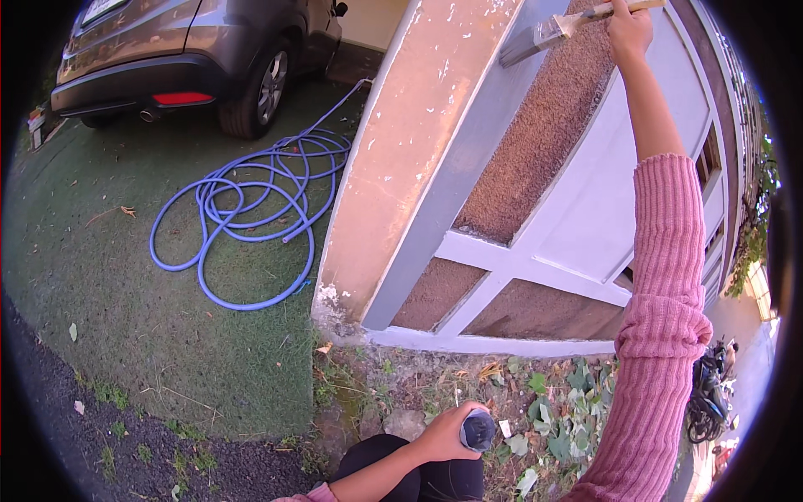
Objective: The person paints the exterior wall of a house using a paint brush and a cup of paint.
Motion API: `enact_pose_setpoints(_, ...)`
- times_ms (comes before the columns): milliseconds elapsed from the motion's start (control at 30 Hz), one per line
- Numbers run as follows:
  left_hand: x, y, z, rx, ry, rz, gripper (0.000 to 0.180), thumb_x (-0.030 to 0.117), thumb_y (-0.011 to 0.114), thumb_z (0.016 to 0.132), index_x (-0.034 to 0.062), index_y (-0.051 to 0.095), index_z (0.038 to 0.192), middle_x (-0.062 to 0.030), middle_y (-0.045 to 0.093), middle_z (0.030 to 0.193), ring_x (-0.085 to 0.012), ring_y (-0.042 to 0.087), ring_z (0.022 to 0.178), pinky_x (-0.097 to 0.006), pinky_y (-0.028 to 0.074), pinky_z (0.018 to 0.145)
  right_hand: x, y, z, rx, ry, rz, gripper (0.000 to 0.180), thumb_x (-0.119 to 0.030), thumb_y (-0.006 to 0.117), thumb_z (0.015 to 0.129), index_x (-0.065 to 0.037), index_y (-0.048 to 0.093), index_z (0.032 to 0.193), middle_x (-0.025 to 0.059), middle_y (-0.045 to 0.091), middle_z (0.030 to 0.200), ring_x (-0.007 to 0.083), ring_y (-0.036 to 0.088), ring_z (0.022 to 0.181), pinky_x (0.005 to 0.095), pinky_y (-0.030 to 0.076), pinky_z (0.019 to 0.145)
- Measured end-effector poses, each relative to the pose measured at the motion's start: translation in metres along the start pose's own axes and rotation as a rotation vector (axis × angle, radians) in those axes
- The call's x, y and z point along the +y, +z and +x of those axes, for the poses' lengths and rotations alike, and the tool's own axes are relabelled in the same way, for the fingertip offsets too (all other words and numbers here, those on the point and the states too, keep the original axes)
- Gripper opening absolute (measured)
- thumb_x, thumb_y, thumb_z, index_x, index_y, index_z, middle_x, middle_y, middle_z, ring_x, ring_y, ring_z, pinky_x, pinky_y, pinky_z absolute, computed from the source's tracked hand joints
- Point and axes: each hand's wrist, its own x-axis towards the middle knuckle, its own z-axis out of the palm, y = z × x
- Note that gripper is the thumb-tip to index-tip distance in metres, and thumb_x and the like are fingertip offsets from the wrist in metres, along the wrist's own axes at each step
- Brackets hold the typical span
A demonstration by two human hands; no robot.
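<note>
Your right hand (629,32) is clenched on the paintbrush (559,29): wooden handle, grey-coated bristles pointing left and slightly downward from the grip. Your left hand (443,433) grasps a dark can (478,431).

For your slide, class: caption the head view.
Right hand holds a paintbrush to a grey wall band; left hand grips a small dark container.

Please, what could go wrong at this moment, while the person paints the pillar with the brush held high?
1. The right hand holds the brush high against the grey strip of the pillar; paint may drip onto the pink sleeve below.
2. The left hand grips a small dark container low; if tilted, it may spill onto the weeds.
3. The blue hose lies coiled on the grass nearby; stepping back may cause a trip.
</note>
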Motion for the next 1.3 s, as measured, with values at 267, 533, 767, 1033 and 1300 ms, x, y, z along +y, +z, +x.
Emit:
enact_pose_setpoints(267, -0.003, 0.003, 0.002, -0.011, -0.016, 0.003, 0.073, 0.012, 0.08, 0.055, 0.0098, 0.044, 0.118, -0.009, 0.055, 0.116, -0.0259, 0.053, 0.11, -0.036, 0.041, 0.094, 0.012, -0.007, 0.006, 0.118, -0.004, -0.062, 0.015, -0.015, 0.058, 0.084, -0.001, 0.053, 0.089, 0.0056, 0.057, 0.068, 0.0151, 0.056, 0.058, 0.0301, 0.044, 0.054)
enact_pose_setpoints(533, -0.009, 0.008, 0.004, -0.018, -0.072, 0.007, 0.071, 0.013, 0.079, 0.056, 0.0109, 0.044, 0.118, -0.0083, 0.055, 0.115, -0.0257, 0.054, 0.11, -0.036, 0.041, 0.093, 0.013, -0.01, 0.008, 0.255, -0.007, -0.092, 0.017, -0.017, 0.058, 0.084, -0.001, 0.054, 0.085, 0.0075, 0.058, 0.069, 0.0173, 0.057, 0.059, 0.0315, 0.045, 0.054)
enact_pose_setpoints(767, -0.008, 0.006, 0.003, -0.015, -0.075, -0.014, 0.072, 0.015, 0.078, 0.056, 0.0122, 0.043, 0.119, -0.0091, 0.055, 0.115, -0.0277, 0.053, 0.11, -0.038, 0.041, 0.093, 0.02, -0.043, 0.035, 0.118, 0.091, 0.063, 0.06, -0.017, 0.057, 0.083, 0.017, 0.03, 0.125, 0.0389, 0.046, 0.116, 0.0449, 0.051, 0.106, 0.046, 0.044, 0.09)
enact_pose_setpoints(1033, 0.002, -0.005, -0.002, 0.032, -0.089, 0.028, 0.073, 0.014, 0.078, 0.055, 0.0125, 0.044, 0.119, -0.01, 0.055, 0.114, -0.03, 0.052, 0.11, -0.039, 0.04, 0.093, 0.021, -0.009, -0.021, -0.059, 0.285, 0.109, 0.015, -0.018, 0.057, 0.085, -0.004, 0.056, 0.078, 0.0033, 0.055, 0.06, 0.0136, 0.05, 0.047, 0.0272, 0.038, 0.044)
enact_pose_setpoints(1300, 0.006, -0.006, -0.004, 0.028, -0.089, -0.003, 0.071, 0.014, 0.077, 0.055, 0.0125, 0.044, 0.118, -0.01, 0.056, 0.113, -0.0296, 0.052, 0.11, -0.038, 0.04, 0.093, 0.033, 0.002, -0.028, -0.059, 0.248, -0.024, 0.015, -0.017, 0.058, 0.084, -0.004, 0.055, 0.076, 0.0024, 0.054, 0.06, 0.0126, 0.052, 0.05, 0.0269, 0.04, 0.045)
